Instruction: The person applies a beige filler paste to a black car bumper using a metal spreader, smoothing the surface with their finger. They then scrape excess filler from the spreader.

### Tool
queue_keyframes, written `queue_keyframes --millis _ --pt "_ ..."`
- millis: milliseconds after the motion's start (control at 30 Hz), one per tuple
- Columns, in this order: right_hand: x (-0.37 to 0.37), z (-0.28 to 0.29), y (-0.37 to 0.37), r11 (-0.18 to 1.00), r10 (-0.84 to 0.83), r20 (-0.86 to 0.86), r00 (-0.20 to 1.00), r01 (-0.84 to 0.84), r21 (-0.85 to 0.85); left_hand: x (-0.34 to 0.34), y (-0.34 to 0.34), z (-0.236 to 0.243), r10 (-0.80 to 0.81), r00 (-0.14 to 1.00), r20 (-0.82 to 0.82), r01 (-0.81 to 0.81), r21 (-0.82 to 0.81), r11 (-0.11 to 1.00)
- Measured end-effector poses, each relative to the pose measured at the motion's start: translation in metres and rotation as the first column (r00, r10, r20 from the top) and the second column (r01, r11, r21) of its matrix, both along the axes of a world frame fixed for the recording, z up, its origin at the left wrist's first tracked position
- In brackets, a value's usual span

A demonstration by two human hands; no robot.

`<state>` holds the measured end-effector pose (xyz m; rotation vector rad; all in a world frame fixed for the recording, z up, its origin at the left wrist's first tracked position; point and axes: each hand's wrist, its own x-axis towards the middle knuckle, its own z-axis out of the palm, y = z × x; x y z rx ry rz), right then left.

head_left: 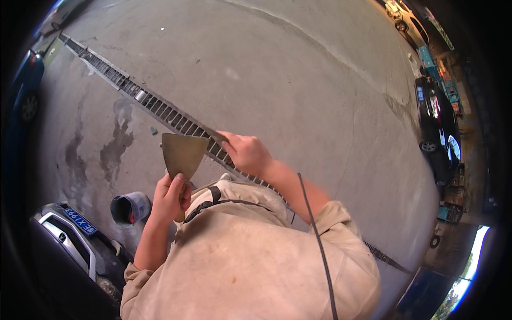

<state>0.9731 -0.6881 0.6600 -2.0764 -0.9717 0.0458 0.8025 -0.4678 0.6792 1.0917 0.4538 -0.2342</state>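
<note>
My left hand [172, 198] is closed around the handle of a wide putty knife [184, 153], in front of my waist. Its broad, dull yellowish blade points up and away from me. To the right, my right hand [249, 154] is closed on a thin, brownish flat tool [213, 134] seen almost edge-on; its exact kind is unclear, and most of its grip is hidden in my fingers. Both tools are held above the floor, apart from each other. Beyond and beneath them runs a slotted metal drain grate [162, 112].
A dirty bucket [141, 205] with a dark inside stands left of my left arm. Close by is the front of a dark car [101, 242]. A blue car [26, 85] is at far left, a black car [437, 125] at right. Wet streaks [114, 144] mark the concrete.
</note>
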Motion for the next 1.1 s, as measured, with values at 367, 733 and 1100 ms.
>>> queue_keyframes --millis 367,733,1100 --pt "-0.013 0.040 0.008 0.877 0.353 -0.158 0.922 -0.268 0.399 -0.014 0.009 0.005 -0.211 0.977 -0.023 0.207 -0.117 0.971" --pt "-0.024 -0.009 -0.026 0.893 0.192 -0.128 0.973 -0.228 -0.389 -0.004 0.019 0.000 0.228 0.968 0.107 -0.225 -0.036 0.974" --pt "-0.048 0.027 0.053 0.995 0.039 0.354 0.934 -0.003 -0.100 0.031 -0.029 -0.044 0.163 0.981 0.106 -0.181 0.195 0.964"
